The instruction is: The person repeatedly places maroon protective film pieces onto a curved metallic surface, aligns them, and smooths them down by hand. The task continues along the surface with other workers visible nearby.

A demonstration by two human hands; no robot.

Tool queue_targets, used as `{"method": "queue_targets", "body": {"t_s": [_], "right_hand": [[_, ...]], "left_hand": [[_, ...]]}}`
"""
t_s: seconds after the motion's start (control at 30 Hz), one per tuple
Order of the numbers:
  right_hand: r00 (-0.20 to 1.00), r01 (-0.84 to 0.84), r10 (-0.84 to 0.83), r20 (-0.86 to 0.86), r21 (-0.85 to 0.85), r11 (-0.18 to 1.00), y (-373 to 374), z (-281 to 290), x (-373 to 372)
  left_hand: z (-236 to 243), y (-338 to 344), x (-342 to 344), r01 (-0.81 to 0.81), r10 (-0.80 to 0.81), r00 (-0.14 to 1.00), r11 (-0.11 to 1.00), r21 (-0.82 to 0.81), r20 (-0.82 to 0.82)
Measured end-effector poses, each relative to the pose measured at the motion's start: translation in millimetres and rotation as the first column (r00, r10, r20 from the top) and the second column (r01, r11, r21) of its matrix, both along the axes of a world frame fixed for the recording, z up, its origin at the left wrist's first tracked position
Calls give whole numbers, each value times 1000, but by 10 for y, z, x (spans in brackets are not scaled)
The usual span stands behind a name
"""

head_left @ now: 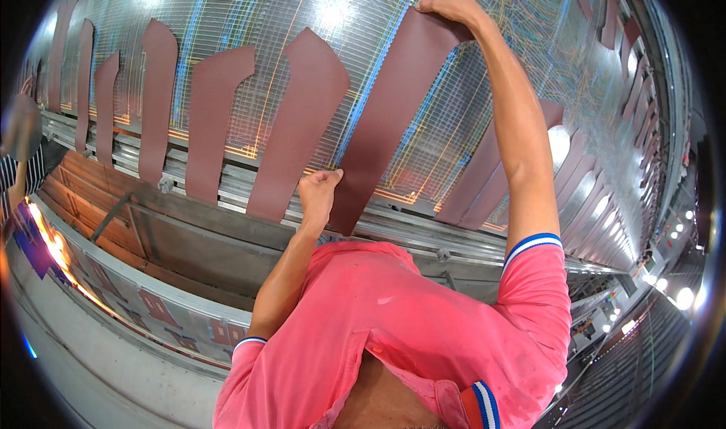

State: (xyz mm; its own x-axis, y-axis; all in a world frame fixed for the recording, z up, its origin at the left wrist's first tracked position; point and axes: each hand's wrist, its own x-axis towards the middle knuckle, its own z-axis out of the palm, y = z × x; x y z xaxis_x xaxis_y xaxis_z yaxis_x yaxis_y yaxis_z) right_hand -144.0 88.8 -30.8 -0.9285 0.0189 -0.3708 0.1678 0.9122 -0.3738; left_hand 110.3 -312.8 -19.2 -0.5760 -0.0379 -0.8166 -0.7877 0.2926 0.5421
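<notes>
A long brown panel [395, 100], leather-like, slants across a shiny gridded metal table [253, 115]. My right hand [450, 4] is closed on its far end, fingers curled at the upper left corner. At the near left edge of the same panel, my left hand [320, 196] is closed with thumb and forefinger pinched on it. The panel's near end hangs over the table's front rail. Just left of it lies a wider brown piece [306, 104] with a pointed top. Beyond my right forearm, another brown piece [478, 179] is partly hidden.
Several more brown pieces [210, 119] lie in a row to the left, and others [586, 191] stretch away to the right. A metal rail [170, 161] runs along the near edge. At the far left, another person's striped sleeve [30, 176] shows.
</notes>
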Motion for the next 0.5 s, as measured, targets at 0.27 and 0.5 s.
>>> {"method": "queue_targets", "body": {"t_s": [0.27,0.5], "right_hand": [[1000,5,-5,-2,-5,1000,32,-81,-11],[999,18,-18,-31,18,1000,45,-140,4]], "left_hand": [[-16,-19,-11,-32,30,999,999,40,40],[18,5,-44,-10,10,999,1000,12,32]]}}
